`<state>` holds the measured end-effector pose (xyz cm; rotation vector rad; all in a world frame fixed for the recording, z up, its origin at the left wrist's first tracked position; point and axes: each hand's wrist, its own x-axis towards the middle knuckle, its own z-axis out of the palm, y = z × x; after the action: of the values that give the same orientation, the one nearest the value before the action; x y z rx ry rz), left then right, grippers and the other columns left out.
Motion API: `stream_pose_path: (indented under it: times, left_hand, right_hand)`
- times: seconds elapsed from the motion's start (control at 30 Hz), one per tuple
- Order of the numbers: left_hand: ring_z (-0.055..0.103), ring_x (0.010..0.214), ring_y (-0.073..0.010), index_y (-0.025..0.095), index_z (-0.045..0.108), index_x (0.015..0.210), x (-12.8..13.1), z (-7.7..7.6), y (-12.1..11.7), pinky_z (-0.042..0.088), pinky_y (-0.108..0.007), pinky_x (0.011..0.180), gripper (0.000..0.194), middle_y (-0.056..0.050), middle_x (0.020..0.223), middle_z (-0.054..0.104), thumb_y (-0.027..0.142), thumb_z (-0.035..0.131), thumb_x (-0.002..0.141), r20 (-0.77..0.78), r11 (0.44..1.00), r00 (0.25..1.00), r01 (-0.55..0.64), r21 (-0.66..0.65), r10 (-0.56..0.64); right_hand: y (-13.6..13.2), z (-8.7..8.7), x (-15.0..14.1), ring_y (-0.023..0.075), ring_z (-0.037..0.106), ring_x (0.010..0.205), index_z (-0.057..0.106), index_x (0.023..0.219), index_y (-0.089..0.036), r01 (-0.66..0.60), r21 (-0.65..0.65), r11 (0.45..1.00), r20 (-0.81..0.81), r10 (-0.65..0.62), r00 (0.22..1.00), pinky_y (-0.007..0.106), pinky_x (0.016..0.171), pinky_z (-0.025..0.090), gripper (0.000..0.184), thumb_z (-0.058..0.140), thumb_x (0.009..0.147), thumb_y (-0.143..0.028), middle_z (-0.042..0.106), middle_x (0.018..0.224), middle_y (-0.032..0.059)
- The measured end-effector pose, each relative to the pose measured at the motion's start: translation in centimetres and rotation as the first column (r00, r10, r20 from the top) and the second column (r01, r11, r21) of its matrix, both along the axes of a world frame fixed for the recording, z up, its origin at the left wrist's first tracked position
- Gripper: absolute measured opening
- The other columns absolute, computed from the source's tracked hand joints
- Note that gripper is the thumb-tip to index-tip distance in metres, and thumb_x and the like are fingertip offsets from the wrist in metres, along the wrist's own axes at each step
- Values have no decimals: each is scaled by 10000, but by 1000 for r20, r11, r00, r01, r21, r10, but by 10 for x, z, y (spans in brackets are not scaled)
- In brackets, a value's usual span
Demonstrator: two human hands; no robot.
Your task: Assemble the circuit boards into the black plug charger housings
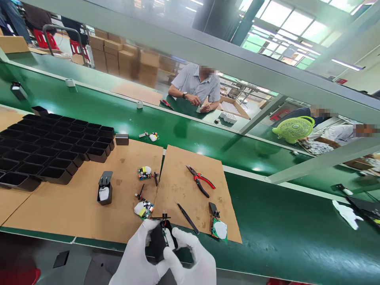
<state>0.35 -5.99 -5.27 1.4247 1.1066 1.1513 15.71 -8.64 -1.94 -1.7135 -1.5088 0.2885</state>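
My left hand [141,253], in a white glove, is wrapped round a black plastic charger housing [157,241] just over the bench's near edge. From the right, my right hand [192,257], gloved too, grips the same housing with thumb and fingers. A white-covered part shows inside it, and a black plug cap with pins [164,216] sticks out at the far end. Beyond my left hand lies a circuit board [143,209] with a white pad. Black tweezers [187,217] and red-and-black pliers [200,180] lie on the cardboard.
Rows of black housings [56,164] stand at the left, near a part-filled housing [104,194]. Another circuit board [219,228] lies right of the tweezers. A green conveyor [184,132] runs behind the cardboard. Across it, a person [197,89] handles a small part.
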Motion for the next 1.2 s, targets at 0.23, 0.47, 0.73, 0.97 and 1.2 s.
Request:
stream_pose_path:
  times: [0.23,0.47,0.73,0.97,1.2]
  left_hand:
    - [731,1200,-349,225,589,1214,-13,-2,-2,579,-492,1085,629,-172,1282,734,479,923,747,493,934,863,76,-348,113]
    - [692,1263,-360,228,559,1307,-38,21,-2,550,-498,1105,649,-197,1371,686,457,890,798,394,944,918,167,-285,-44]
    - [731,1185,-366,185,543,1360,-52,2,-12,574,-490,1075,845,-217,1320,723,625,877,720,185,909,976,-23,-417,110]
    - [765,1123,-348,187,599,1347,-60,4,-11,630,-444,1005,814,-164,1222,784,617,865,710,30,922,995,-73,-380,91]
    - [788,1024,-335,231,659,1307,-68,9,1,676,-430,885,667,-104,1120,805,495,852,725,-217,977,970,-143,-159,107]
  right_hand:
    - [54,-23,53,326,756,984,769,1099,-212,11,41,999,429,-28,903,475,873,557,281,636,1014,-444,801,1094,115]
    - [68,-51,50,247,703,812,700,981,-203,-71,43,997,402,48,914,377,762,519,369,490,1085,-488,757,883,75]
    - [81,-25,70,266,727,990,714,1119,-220,-50,0,999,467,44,883,399,899,521,297,552,1057,-462,776,1071,83]
    - [148,16,132,277,680,985,728,867,-195,97,-256,962,601,79,796,456,892,527,223,754,923,-410,725,1026,88]
    - [173,13,141,254,683,1207,636,889,-182,-13,-401,916,451,209,868,464,1020,553,215,579,1038,-327,638,1449,127]
